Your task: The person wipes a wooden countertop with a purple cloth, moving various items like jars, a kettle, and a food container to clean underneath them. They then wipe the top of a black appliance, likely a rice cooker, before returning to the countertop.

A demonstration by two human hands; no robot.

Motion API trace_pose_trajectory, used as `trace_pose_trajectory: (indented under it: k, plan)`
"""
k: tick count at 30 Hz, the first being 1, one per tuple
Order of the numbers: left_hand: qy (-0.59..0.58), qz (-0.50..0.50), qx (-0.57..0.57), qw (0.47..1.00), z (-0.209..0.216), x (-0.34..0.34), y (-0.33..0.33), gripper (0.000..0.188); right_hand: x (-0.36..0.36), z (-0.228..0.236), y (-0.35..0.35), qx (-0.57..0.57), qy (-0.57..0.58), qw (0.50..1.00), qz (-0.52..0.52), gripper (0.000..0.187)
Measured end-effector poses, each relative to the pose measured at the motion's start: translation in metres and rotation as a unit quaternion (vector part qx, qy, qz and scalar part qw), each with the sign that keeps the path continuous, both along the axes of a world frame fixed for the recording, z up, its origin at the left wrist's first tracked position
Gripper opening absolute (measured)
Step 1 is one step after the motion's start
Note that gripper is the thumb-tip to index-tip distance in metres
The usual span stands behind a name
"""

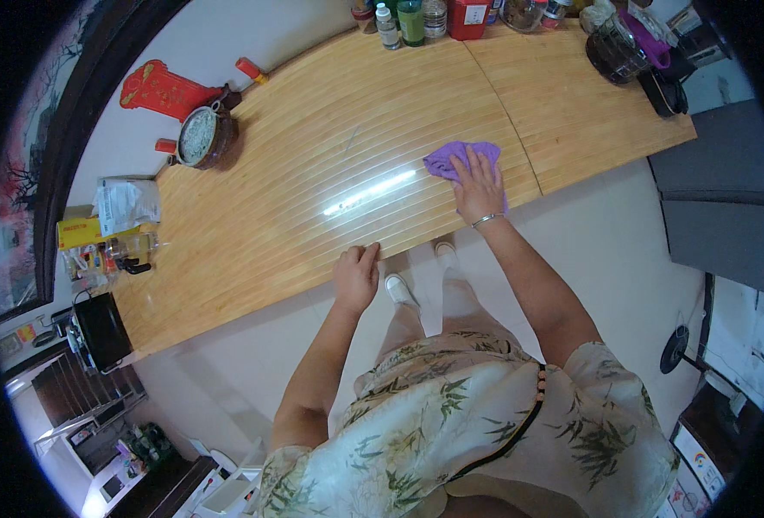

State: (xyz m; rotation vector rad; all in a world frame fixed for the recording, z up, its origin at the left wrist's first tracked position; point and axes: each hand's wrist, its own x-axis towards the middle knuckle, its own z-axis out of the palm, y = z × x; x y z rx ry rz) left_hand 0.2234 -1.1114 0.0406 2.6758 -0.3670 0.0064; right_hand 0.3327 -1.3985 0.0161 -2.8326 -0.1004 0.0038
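My right hand (480, 188) lies on a crumpled purple cloth (444, 161) on the wooden tabletop (287, 138), near its front edge. Its fingers are stretched out and a little spread over the fabric, and a bracelet circles the wrist. Part of the cloth is covered by the palm; a bit of it shows past the hand's right side. To the left, my left hand (356, 276) rests at the table's front edge with its fingers curled in. No object shows in it.
Bottles (411, 22) and a red container (468, 17) line the back. At the far left stand a pot (201, 138), a red decoration (168, 91) and packages (126, 204). A dark glass jar (617, 52) sits at the right end, near a grey sofa (715, 181).
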Motion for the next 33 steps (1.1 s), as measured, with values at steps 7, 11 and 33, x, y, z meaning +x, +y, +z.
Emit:
trace_pose_trajectory:
  k: [7, 11, 33]
  plan:
    - [0.020, 0.024, 0.006, 0.999, 0.008, -0.003, -0.008, 0.031, -0.003, 0.001, -0.007, 0.041, -0.003, 0.998, 0.039, 0.057]
    - [0.026, 0.063, -0.020, 0.997, 0.014, -0.007, -0.013, 0.035, -0.001, 0.005, -0.013, 0.027, 0.027, 0.995, 0.090, 0.061]
    - [-0.037, 0.161, -0.015, 0.986, -0.025, 0.059, -0.022, 0.055, 0.090, 0.008, -0.125, -0.056, 0.061, 0.997, -0.007, 0.062]
